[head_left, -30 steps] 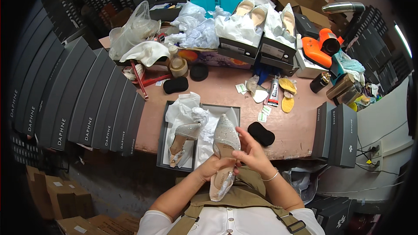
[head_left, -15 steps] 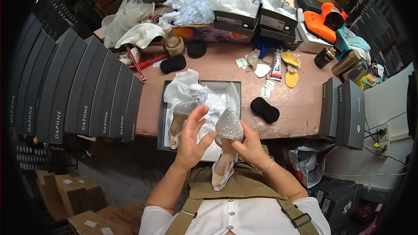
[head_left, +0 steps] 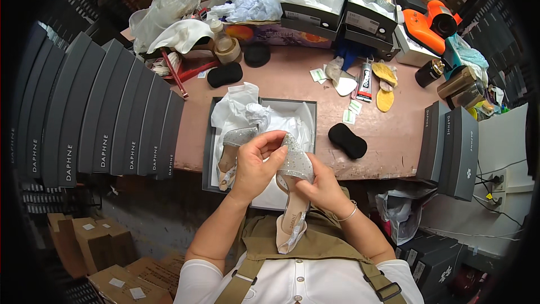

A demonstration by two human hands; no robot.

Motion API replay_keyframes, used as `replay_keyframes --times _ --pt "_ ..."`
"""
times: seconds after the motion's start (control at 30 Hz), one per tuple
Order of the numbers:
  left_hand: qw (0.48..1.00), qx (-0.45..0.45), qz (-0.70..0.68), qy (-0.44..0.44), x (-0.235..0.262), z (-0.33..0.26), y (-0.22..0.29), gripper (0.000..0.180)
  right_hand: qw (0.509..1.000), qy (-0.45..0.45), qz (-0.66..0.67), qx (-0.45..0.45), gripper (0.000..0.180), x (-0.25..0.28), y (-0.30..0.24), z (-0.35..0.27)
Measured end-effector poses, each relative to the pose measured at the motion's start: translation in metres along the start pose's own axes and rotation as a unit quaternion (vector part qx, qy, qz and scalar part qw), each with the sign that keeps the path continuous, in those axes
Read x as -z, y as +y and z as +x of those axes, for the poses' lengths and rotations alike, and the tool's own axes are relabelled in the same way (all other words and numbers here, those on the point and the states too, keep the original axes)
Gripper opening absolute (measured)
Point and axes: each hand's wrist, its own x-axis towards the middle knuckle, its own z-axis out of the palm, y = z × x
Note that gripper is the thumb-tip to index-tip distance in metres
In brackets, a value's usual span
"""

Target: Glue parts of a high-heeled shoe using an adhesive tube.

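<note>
A pointed slingback shoe with a glittering silver toe hangs over my lap, toe away from me and heel end near my body. My right hand grips its right side, thumb in the shoe's opening. The fingers of my left hand are closed on the left of the pointed toe, pinching at it. Behind my hands an open grey shoebox lies at the table's front edge, lined with white tissue paper. The matching shoe rests in the box's left side, partly covered by my left hand.
Dark shoeboxes stand in a row at left, two more at right. Black sponges, a glue tube and yellow pads lie on the table. An orange heat tool and opened shoeboxes stand at the back.
My left hand has moved right and closed its fingers on the shoe's toe; before, it was spread apart from it. My right hand keeps its hold.
</note>
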Motion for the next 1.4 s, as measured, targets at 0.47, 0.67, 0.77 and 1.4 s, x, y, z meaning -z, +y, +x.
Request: replay_keyframes --times 0.47,0.67,0.77,1.4 --pt "1.000 -0.016 0.008 0.020 -0.001 0.000 -0.002 0.024 1.000 0.000 -0.025 0.007 0.044 0.001 -0.012 0.000" --pt "0.999 -0.016 0.013 0.029 -0.002 -0.001 0.001 0.022 0.999 -0.005 -0.033 0.010 0.043 0.002 -0.015 0.000" --pt "0.999 -0.014 0.019 0.032 -0.002 -0.002 0.001 0.022 1.000 -0.006 -0.029 0.007 0.043 0.001 -0.016 -0.001" --pt "0.999 -0.028 0.012 0.036 0.000 -0.004 0.001 0.023 0.999 -0.014 -0.040 0.016 0.043 0.001 -0.018 0.000"
